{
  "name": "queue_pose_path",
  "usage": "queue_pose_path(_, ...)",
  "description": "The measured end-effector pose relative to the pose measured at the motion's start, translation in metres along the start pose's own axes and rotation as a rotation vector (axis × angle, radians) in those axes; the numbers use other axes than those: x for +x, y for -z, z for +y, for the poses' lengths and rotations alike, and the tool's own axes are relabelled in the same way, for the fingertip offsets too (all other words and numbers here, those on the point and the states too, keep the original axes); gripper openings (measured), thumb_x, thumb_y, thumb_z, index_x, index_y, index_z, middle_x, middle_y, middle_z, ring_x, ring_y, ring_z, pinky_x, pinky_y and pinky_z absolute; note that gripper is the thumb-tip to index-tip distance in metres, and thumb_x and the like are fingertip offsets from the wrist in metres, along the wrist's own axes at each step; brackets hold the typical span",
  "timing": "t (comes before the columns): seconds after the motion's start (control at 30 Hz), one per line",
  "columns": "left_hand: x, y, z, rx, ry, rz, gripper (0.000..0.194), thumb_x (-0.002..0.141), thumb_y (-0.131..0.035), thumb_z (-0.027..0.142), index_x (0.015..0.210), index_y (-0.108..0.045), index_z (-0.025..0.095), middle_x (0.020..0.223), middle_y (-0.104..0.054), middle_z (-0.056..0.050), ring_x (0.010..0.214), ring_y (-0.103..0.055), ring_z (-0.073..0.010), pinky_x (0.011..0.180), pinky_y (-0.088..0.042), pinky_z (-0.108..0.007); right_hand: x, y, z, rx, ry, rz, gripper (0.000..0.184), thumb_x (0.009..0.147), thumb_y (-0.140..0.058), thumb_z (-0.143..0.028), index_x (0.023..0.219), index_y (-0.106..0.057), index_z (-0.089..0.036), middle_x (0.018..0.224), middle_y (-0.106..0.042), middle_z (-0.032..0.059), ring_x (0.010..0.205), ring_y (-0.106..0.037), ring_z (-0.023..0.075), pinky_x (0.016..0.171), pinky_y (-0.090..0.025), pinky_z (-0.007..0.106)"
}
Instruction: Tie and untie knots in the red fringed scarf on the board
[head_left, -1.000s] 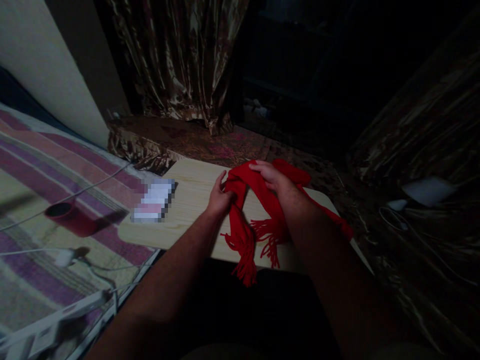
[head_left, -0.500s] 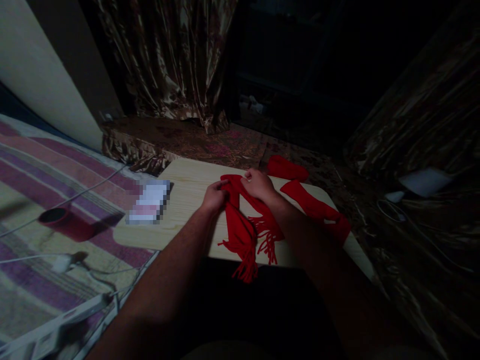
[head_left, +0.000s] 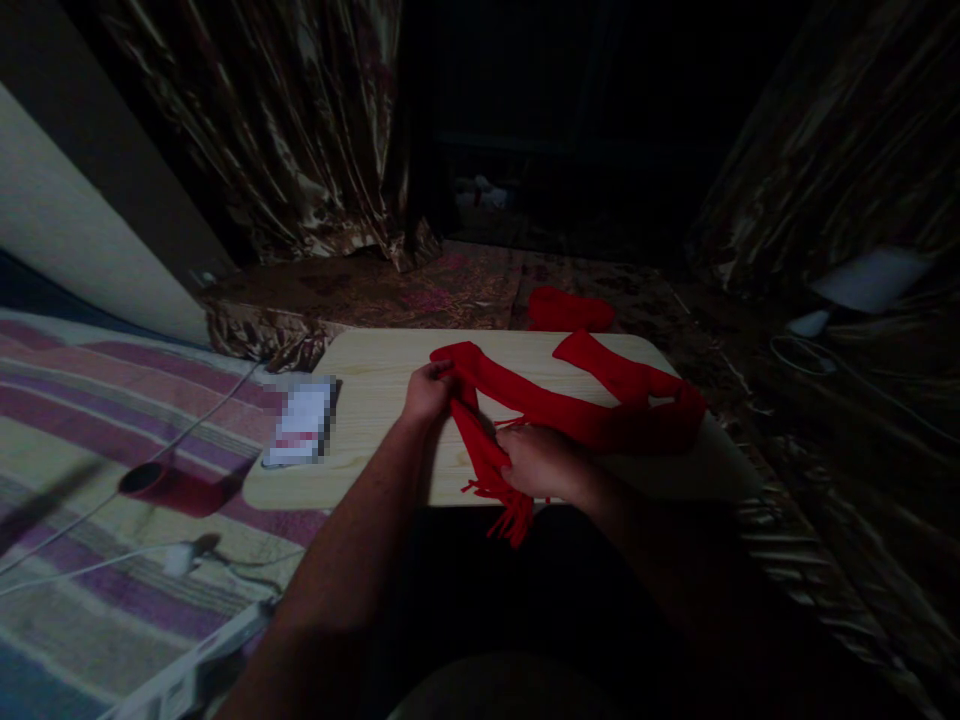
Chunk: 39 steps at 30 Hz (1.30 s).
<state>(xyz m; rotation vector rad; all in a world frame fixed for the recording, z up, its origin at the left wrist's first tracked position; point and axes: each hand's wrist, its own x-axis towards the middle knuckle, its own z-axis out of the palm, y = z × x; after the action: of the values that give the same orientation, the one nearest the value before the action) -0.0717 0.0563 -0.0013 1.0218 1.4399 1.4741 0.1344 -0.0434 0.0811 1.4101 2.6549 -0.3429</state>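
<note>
A red fringed scarf lies bent in a loop across a small pale wooden table. Its fringe hangs at the near edge. My left hand is closed, pinching the scarf close to its bend on the left. Lower and to the right, my right hand has its fingers around the scarf just above the fringe; the fingertips are partly hidden. Toward the right side of the table, the scarf folds back on itself. Just past the table's far edge rests a red bundle of cloth.
A flat, blurred-out white rectangle lies on the table's left. On the striped bedding are a dark red cylinder, white cables and a power strip. Patterned curtains hang behind; a pale lamp-like object stands right.
My right hand has moved from the scarf's far bend down to near the fringe. The scarf's upper strand now runs right across the table. My left hand keeps its hold.
</note>
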Motion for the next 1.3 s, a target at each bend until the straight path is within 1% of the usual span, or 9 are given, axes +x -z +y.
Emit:
queue_pose_path(0.13, -0.003, 0.000, 0.001, -0.012, 0.013, 0.007, 0.058, 0.062, -0.068, 0.016, 0.120, -0.070, 0.010, 0.088, -0.075, -0.009, 0.068, -0.067, -0.0166, 0.066, -0.055, -0.029, -0.010, 0.010, 0.017, -0.050, 0.011, -0.019, 0.028, 0.087, -0.053, -0.015, 0.113, -0.063, -0.017, 0.106, -0.074, 0.0139, 0.094, -0.070, 0.0282, 0.075, -0.048, 0.034)
queue_pose_path(0.37, -0.009, -0.001, 0.009, -0.047, -0.005, 0.041, 0.060, 0.064, -0.068, 0.011, 0.125, -0.067, 0.010, 0.095, -0.075, -0.011, 0.068, -0.066, -0.0132, 0.067, -0.055, -0.026, -0.043, 0.027, 0.028, -0.163, -0.039, 0.274, 0.031, 0.089, -0.044, -0.003, 0.110, -0.061, -0.015, 0.112, -0.066, 0.0153, 0.107, -0.061, 0.0265, 0.084, -0.046, 0.034)
queue_pose_path(0.5, -0.007, 0.000, 0.005, 0.017, -0.006, 0.063, 0.062, 0.066, -0.067, 0.013, 0.128, -0.065, 0.011, 0.091, -0.073, -0.010, 0.065, -0.066, -0.0139, 0.067, -0.056, -0.029, -0.069, 0.021, 0.012, -0.042, 0.333, 0.011, 0.025, 0.084, -0.062, -0.016, 0.108, -0.066, -0.021, 0.105, -0.068, 0.0086, 0.098, -0.063, 0.0239, 0.079, -0.045, 0.031)
queue_pose_path(0.57, -0.007, 0.001, 0.002, 0.110, -0.050, 0.070, 0.059, 0.069, -0.065, 0.015, 0.128, -0.064, 0.012, 0.095, -0.073, -0.010, 0.075, -0.069, -0.0174, 0.074, -0.058, -0.033, -0.073, 0.020, 0.013, 0.078, 0.413, -0.092, 0.023, 0.082, -0.069, -0.027, 0.105, -0.069, -0.024, 0.098, -0.071, 0.0042, 0.091, -0.065, 0.0213, 0.075, -0.043, 0.029)
queue_pose_path(0.67, -0.008, 0.002, 0.002, 0.426, -0.204, 0.149, 0.049, 0.073, -0.062, 0.017, 0.121, -0.066, 0.012, 0.115, -0.069, -0.015, 0.106, -0.066, -0.0250, 0.095, -0.054, -0.040, -0.063, 0.022, 0.035, 0.217, 0.204, 0.086, 0.017, 0.088, -0.064, -0.033, 0.101, -0.069, -0.024, 0.095, -0.073, 0.0017, 0.083, -0.065, 0.0174, 0.070, -0.041, 0.027)
queue_pose_path(0.8, -0.017, 0.004, 0.009, 0.846, -0.435, 0.305, 0.045, 0.079, -0.059, 0.022, 0.123, -0.065, 0.013, 0.148, -0.048, -0.019, 0.140, -0.042, -0.0291, 0.116, -0.037, -0.043, -0.043, 0.025, 0.091, 0.142, -0.148, 0.342, 0.020, 0.091, -0.058, -0.030, 0.103, -0.069, -0.018, 0.103, -0.073, 0.0087, 0.090, -0.067, 0.0203, 0.076, -0.044, 0.028)
queue_pose_path(0.97, -0.025, -0.002, 0.014, 1.061, -0.619, 0.004, 0.059, 0.085, -0.055, 0.031, 0.143, -0.053, 0.019, 0.160, -0.038, -0.011, 0.150, -0.027, -0.0294, 0.121, -0.026, -0.050, -0.037, 0.020, 0.148, 0.022, -0.271, 0.146, 0.062, 0.079, -0.072, -0.039, 0.133, -0.060, -0.011, 0.131, -0.064, 0.0203, 0.118, -0.061, 0.0340, 0.095, -0.046, 0.038)
queue_pose_path(1.1, -0.024, -0.010, 0.011, 1.211, -0.491, -0.195, 0.064, 0.092, -0.047, 0.049, 0.152, -0.044, 0.027, 0.161, -0.036, -0.008, 0.151, -0.025, -0.0329, 0.120, -0.019, -0.061, -0.038, 0.013, 0.169, 0.049, -0.221, 0.044, 0.074, 0.074, -0.077, -0.040, 0.140, -0.056, -0.015, 0.137, -0.060, 0.0180, 0.121, -0.060, 0.0339, 0.099, -0.047, 0.038)
queue_pose_path(1.3, -0.023, -0.014, 0.011, 1.308, -0.343, -0.233, 0.068, 0.094, -0.038, 0.057, 0.156, -0.037, 0.029, 0.164, -0.030, -0.007, 0.152, -0.022, -0.0325, 0.118, -0.020, -0.062, -0.029, 0.004, 0.197, 0.023, -0.342, 0.109, 0.070, 0.083, -0.067, -0.052, 0.137, -0.059, -0.010, 0.143, -0.055, 0.0214, 0.127, -0.056, 0.0337, 0.106, -0.043, 0.038)
